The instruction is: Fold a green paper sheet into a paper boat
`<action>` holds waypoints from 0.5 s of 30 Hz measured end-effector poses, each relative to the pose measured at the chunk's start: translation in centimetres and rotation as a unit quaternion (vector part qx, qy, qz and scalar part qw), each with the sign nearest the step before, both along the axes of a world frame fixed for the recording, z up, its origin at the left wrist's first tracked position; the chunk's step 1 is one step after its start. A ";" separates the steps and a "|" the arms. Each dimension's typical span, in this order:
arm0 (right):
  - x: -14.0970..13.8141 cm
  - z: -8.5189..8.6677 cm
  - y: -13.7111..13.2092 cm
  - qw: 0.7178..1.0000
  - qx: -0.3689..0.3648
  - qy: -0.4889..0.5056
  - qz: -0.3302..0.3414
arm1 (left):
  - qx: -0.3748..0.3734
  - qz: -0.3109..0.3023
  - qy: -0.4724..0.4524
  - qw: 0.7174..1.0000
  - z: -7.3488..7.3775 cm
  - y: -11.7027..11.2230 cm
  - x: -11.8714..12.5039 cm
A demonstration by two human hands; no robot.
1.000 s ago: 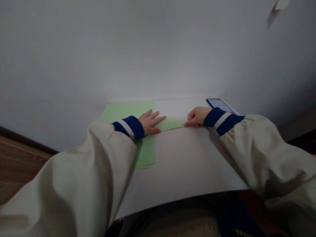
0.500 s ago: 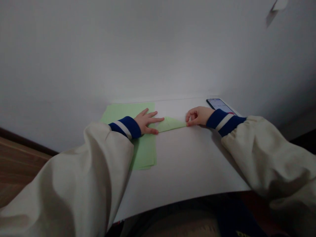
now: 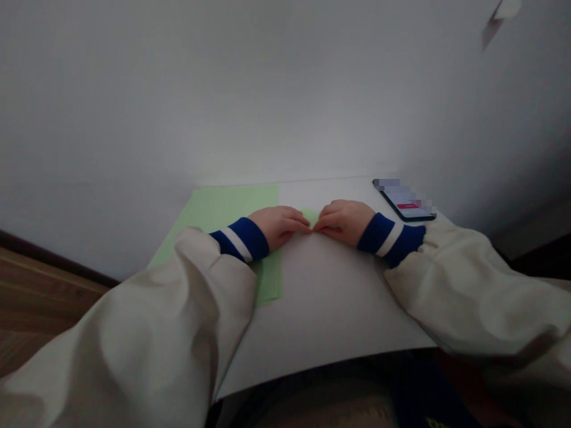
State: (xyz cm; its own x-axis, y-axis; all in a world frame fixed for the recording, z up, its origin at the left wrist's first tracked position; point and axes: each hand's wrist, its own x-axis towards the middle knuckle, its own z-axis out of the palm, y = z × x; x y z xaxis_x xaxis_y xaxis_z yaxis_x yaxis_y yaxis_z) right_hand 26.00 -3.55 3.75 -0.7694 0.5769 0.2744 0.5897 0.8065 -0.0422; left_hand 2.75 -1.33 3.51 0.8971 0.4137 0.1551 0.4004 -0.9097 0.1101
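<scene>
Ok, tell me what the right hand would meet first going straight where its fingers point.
Likely the left hand, directly ahead of the right hand; whether they touch is unclear.

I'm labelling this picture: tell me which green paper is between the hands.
The green piece between the left hand and right hand, only a small patch showing; the other green sheets lie stacked to its left, partly hidden by the left sleeve.

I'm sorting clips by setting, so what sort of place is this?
Probably a desk or small table in an indoor room, though home or school can't be told. A white tabletop sits close to a plain pale wall, with green paper sheets on it.
</scene>
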 end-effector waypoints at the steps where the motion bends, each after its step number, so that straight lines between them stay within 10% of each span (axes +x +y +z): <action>1: -0.2 0.2 -0.2 1.000 0.012 -0.016 -0.004 | 0.002 0.001 -0.003 1.000 0.1 -0.2 0.2; 15: -0.8 1.6 -0.6 0.988 0.052 -0.136 -0.049 | 0.084 0.025 0.077 0.993 1.3 -0.4 0.4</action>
State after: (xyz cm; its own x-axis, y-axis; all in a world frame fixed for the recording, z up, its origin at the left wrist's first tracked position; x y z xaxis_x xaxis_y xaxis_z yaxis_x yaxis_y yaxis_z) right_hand 25.16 -4.18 5.33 -0.7646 0.6319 0.1266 0.6433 0.7365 0.2090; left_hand 3.14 -1.77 4.78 0.8947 0.4378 0.0889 0.4456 -0.8886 -0.1084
